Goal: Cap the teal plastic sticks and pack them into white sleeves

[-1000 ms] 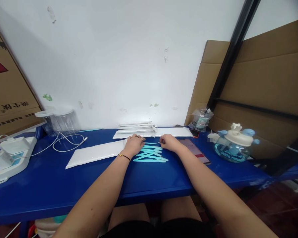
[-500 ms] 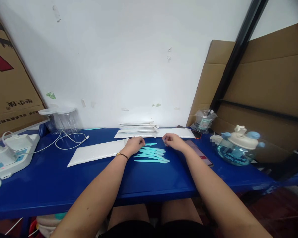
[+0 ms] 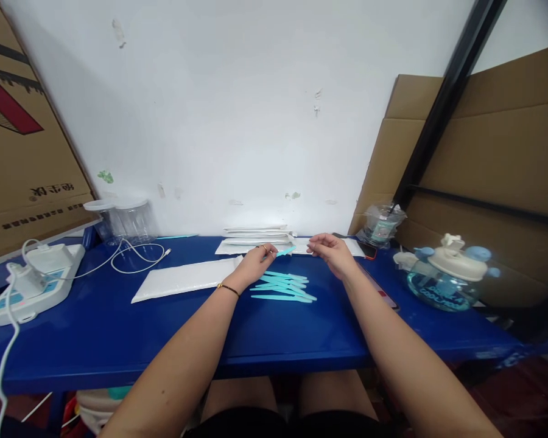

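Several thin turquoise sticks [image 3: 283, 287] lie in a loose pile on the blue table [image 3: 119, 340]. My left hand [image 3: 256, 263] is raised just above the pile and pinches one turquoise stick [image 3: 286, 250] between thumb and fingers. My right hand [image 3: 332, 254] hovers to the right of it, fingers curled toward the stick's free end; whether it touches the stick is unclear. A long white padded pouch [image 3: 187, 278] lies left of my left hand.
A stack of white pouches [image 3: 256, 238] sits at the wall. Clear jars [image 3: 123, 220], a white cable [image 3: 137, 255] and a white device [image 3: 31, 281] stand left. A phone [image 3: 383, 292], a plastic cup [image 3: 381, 224], a blue water bottle [image 3: 442, 278] and cardboard [image 3: 484, 158] are right.
My left hand has lifted one turquoise stick off the pile. My right hand rose from the table toward it. The camera view shifted slightly left.
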Demonstrator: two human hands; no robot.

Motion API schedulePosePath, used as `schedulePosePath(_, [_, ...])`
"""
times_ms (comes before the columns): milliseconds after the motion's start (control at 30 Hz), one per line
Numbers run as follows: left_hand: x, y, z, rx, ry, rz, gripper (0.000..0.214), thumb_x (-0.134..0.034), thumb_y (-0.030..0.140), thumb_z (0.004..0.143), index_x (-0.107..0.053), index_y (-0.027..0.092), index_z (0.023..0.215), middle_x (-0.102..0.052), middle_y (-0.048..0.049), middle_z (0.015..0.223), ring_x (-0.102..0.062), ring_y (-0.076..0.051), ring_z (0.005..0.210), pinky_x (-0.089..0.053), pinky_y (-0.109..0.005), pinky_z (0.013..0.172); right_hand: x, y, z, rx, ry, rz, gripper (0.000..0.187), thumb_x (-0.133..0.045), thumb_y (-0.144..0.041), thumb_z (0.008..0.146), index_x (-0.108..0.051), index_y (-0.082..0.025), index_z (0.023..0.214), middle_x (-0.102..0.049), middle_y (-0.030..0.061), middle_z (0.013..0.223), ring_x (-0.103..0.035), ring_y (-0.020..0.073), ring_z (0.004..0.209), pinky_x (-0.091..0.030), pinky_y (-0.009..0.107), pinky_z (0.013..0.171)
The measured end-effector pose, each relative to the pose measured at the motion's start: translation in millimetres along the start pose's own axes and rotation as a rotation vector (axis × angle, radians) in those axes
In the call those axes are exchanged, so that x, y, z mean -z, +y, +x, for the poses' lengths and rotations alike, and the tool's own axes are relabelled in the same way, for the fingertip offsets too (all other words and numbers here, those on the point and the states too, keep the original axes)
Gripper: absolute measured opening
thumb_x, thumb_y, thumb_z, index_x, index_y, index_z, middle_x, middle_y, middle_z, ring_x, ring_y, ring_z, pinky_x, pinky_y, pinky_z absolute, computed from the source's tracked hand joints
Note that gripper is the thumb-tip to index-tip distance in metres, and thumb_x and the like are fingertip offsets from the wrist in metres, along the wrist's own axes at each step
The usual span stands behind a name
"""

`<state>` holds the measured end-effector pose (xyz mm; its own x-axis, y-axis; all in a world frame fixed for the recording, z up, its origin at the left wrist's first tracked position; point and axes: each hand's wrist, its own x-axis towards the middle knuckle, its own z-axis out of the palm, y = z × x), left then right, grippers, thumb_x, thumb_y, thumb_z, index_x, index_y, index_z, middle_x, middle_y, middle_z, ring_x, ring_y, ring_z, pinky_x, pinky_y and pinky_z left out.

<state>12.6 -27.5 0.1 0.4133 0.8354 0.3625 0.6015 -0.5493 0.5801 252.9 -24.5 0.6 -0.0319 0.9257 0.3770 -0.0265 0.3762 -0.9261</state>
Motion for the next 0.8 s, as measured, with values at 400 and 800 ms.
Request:
schedulePosePath(400, [0.4, -2, 1, -0.018, 0.0, 0.05, 0.025, -0.038, 0.036, 0.085, -0.056, 0.021, 0.091, -0.062, -0.0021, 0.09, -0.054, -0.015, 0.077, -0.041, -0.027, 0.069, -2, 5, 0, 0.033, -0.054, -0.163, 0.023, -0.068, -0.033, 0.065, -0.062, -0.016, 0.08, -0.063, 0.0024, 0.07, -0.061, 0.016, 0.069, -0.048, 0.031, 0.073])
schedulePosePath(800, [-1.0, -4, 1, -0.037, 0.002, 0.051, 0.022, -0.039, 0.034, 0.085, -0.057, 0.022, 0.088, -0.062, -0.0006, 0.087, -0.054, -0.015, 0.076, -0.04, -0.026, 0.066, -7, 7, -2, -0.015, -0.137, -0.152, 0.023, -0.068, -0.033, 0.065, -0.064, -0.016, 0.081, -0.065, 0.0025, 0.071, -0.062, 0.0166, 0.07, -0.049, 0.031, 0.072])
